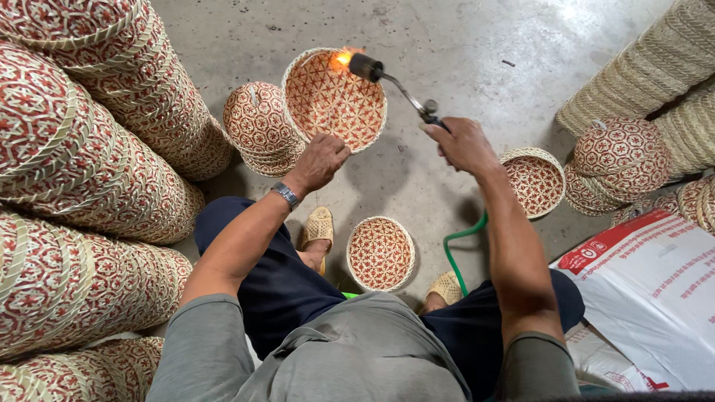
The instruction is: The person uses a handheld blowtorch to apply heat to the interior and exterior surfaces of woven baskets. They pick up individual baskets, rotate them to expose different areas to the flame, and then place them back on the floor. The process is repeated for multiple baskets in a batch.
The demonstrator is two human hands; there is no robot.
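My left hand [320,160] grips the lower rim of a round red-and-cream woven basket [334,100], tilted so its inside faces me. My right hand [463,143] holds a gas torch [395,83] by its handle. The torch's black nozzle points at the basket's upper rim, where an orange flame burns. A green hose [456,253] runs from the torch down past my right leg. I sit with a wristwatch on my left wrist.
A small basket [380,253] lies on the concrete floor between my feet, another [536,181] to the right. A short stack of baskets [261,126] stands behind my left hand. Tall stacks [89,186] fill the left side; more baskets [622,160] and a white sack [655,290] sit right.
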